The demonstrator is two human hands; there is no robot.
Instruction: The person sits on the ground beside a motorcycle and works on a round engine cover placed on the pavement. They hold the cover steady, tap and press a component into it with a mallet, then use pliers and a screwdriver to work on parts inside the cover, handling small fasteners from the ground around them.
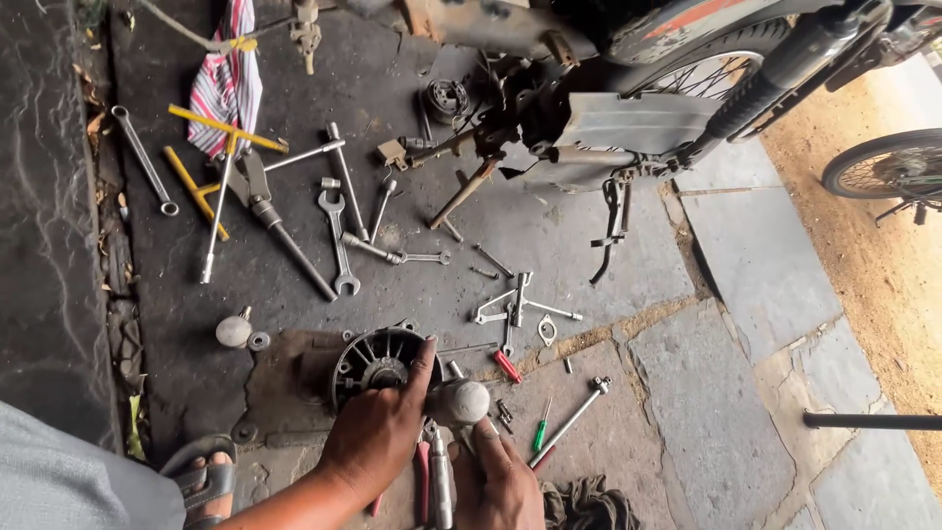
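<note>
My left hand [378,432] rests on the rim of a round finned metal part [375,355] that lies on the stone floor, thumb stretched up along its right edge. My right hand [496,481] grips a rounded metal hammer-like tool [461,400], whose pale head sits just right of the finned part. Red-handled pliers [424,473] lie between my two hands.
Wrenches [337,240], socket bars and a cross wrench [517,306] lie scattered on the dark floor. A partly stripped motorcycle [628,108] stands at the back. Screwdrivers [541,429] and a T-bar [572,420] lie to the right. My sandalled foot [201,481] is at the lower left.
</note>
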